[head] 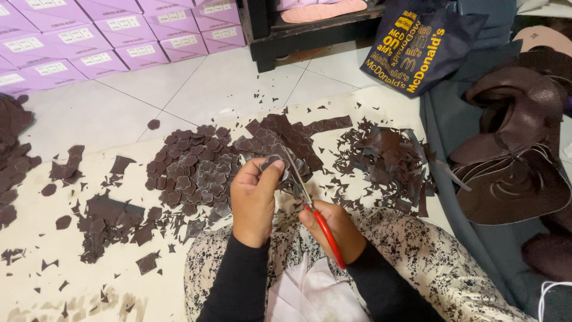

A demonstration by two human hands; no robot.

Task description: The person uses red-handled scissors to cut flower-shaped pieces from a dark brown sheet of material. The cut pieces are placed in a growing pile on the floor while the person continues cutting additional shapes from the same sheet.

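— Brown cut-out piece [273, 162], small and flower-shaped, is seen pinched between the thumb and fingers of the left hand [255, 200], held up over the lap just in front of the piles on the floor.

— And the other hand?

— The right hand [333, 226] is clenched around the red handles of a pair of scissors [310, 206], whose blades are angled up against the edge of the held piece. Trimming of its outline appears to be the step in hand — whether the blades are closed on the material cannot be told.

— What would the next cut call for?

— By judgement, the piece would have to be turned a little in the left fingers so that the next curve is brought to the blades, with the grip kept firm near the cut.

— What lies around it?

— A heap of finished brown shapes [196, 173] is spread on the pale mat [36, 238] just beyond the hands, with a pile of jagged offcuts [387, 161] to the right and loose scraps scattered all about. Farther out, stacked lilac boxes [119, 36] are lined up on the tiled floor, a dark printed bag [417, 48] is slumped by a low black shelf, and large brown sheets [512, 149] are curled at the far right.
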